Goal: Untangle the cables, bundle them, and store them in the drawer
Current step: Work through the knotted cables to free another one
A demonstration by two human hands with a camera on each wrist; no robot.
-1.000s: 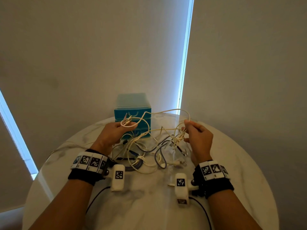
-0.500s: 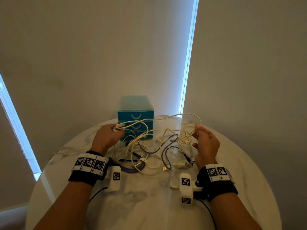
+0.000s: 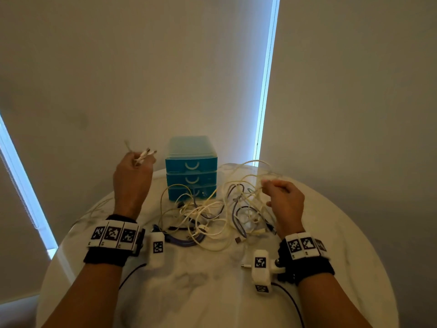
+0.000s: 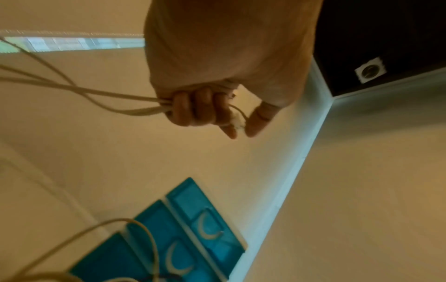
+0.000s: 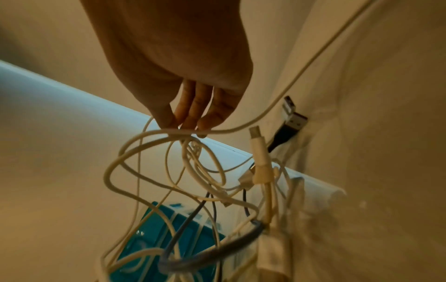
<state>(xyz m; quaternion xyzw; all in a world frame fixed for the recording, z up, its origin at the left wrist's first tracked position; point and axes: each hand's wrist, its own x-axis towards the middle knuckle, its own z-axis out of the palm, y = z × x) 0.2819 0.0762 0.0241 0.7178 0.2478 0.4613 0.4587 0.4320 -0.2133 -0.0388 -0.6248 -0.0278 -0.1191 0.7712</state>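
A tangle of white, cream and purple cables [image 3: 208,218] lies on the round marble table [image 3: 212,292], in front of a small teal drawer unit [image 3: 191,166] with three shut drawers. My left hand [image 3: 132,176] is raised left of the unit. It grips a folded white cable [image 4: 108,97], its plug ends [image 3: 144,156] sticking up past the fingers. My right hand [image 3: 283,200] hovers at the right of the tangle, fingertips [image 5: 190,122] pinching white cable strands [image 5: 173,133] that hang in loops. A white plug [image 5: 258,145] and a black USB plug [image 5: 292,114] dangle nearby.
The drawer unit [image 4: 169,238] stands at the table's far edge near the wall corner. Light strips [image 3: 264,91] from window gaps run down the walls behind and at the left. Bare marble lies between my forearms.
My left hand has risen and moved left, away from the drawers, taking its white cable out of the tangle. My right hand has shifted a little right and lower, still holding strands.
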